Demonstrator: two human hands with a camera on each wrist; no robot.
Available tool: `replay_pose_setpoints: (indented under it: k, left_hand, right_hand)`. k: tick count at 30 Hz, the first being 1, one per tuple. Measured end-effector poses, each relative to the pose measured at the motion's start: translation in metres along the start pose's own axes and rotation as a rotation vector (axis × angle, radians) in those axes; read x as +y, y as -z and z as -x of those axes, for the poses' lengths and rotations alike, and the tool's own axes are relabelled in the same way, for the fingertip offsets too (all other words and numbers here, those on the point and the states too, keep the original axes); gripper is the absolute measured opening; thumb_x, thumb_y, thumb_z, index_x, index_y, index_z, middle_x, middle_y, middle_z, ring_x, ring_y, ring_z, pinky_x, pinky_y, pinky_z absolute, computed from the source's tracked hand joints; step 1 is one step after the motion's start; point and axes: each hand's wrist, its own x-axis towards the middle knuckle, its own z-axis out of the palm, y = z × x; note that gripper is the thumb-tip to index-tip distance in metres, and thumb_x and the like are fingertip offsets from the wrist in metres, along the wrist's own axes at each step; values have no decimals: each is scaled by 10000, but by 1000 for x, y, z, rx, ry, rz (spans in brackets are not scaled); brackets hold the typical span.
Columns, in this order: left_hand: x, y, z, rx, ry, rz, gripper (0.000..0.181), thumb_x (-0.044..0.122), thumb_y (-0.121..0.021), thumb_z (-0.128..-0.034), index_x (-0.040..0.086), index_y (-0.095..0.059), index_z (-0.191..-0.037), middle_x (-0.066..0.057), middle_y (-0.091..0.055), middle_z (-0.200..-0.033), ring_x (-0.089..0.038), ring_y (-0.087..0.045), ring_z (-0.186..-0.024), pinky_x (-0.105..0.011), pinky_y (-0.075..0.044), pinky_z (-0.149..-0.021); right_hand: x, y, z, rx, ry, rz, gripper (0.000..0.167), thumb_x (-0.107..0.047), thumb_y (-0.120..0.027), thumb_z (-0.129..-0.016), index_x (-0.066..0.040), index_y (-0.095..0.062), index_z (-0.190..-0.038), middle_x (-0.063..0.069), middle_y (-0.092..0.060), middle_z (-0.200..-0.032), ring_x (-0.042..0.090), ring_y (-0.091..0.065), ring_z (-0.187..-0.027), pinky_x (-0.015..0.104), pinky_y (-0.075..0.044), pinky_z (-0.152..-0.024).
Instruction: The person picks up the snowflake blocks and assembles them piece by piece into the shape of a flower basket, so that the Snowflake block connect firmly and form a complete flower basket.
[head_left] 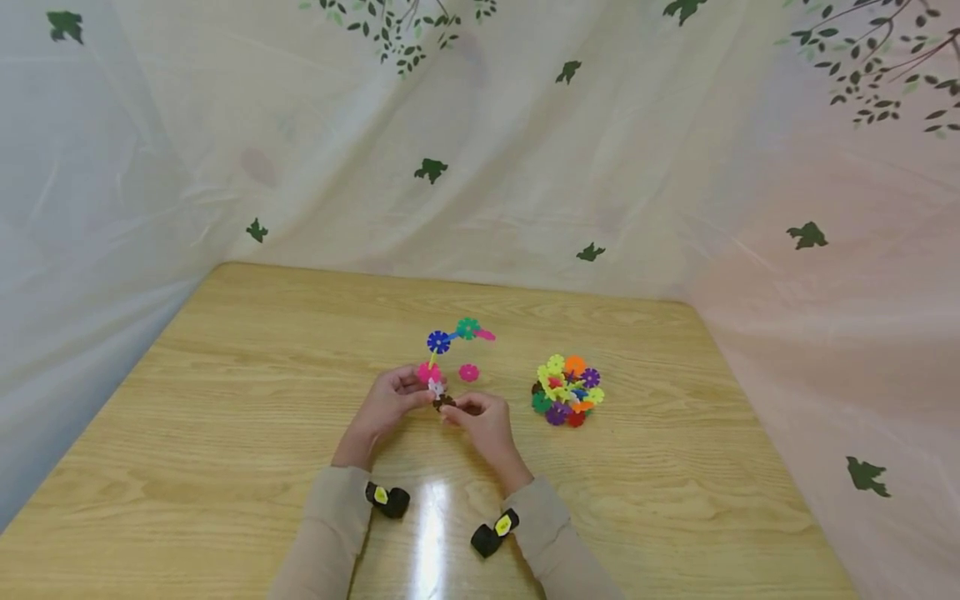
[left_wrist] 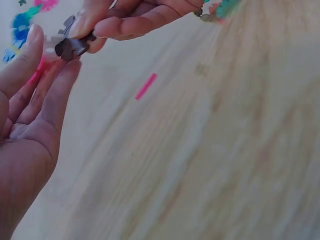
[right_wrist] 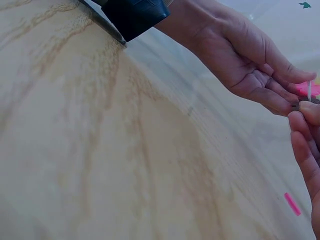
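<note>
A curved chain of notched plastic flower discs, with blue (head_left: 438, 342), green (head_left: 468, 328), pink and white pieces, rises above the table. My left hand (head_left: 392, 402) holds its near end, with the pink disc (head_left: 428, 372) and white disc (head_left: 437, 388) beside the fingertips. At that end, brown discs (left_wrist: 71, 48) sit between both hands. My right hand (head_left: 483, 423) pinches a brown disc between thumb and fingers; the fingertips partly hide how the brown pieces join. A separate pink disc (head_left: 468, 372) appears just beyond the hands.
A multicoloured cluster of joined flower discs (head_left: 567, 390) stands to the right of my right hand on the wooden table (head_left: 660, 483). Thin pink strips (left_wrist: 146, 86) show in both wrist views. A pale leaf-patterned curtain (head_left: 510, 208) surrounds the table's back and sides.
</note>
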Motion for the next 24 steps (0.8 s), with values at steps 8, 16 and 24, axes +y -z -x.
replay_pose_setpoints:
  k: [8,16,24]
  left_hand:
    - [0,-1,2,3,-6,13,339,-48,-644,-864,-124,-568,-1185,-248,-651,-1201,-58,-676,-953,-207,-560,-868]
    - [-3,-2,0,17,-20,35,375,-35,-644,-878,-135,-535,-1222,-298,-614,-1229,-33,-672,-941,-188,-550,-881]
    - [-4,0,-1,37,-13,46,391,-13,-651,-883,-127,-526,-1236,-310,-599,-1247,-28,-668,-961,-178,-544,-879]
  right_hand:
    - [3,-2,0,7,-13,-55,164,-8,-733,-823,141,-687,-875,233,-707,-847,63,-660,-633,254,-611,-664]
    - [5,-2,-2,17,-23,-52,197,-39,-743,-824,141,-690,-885,214,-716,-829,73,-667,-627,257,-612,-658]
    - [4,-3,-5,20,-35,-62,215,-45,-738,-831,139,-693,-933,196,-728,-850,47,-666,-638,238,-607,-659]
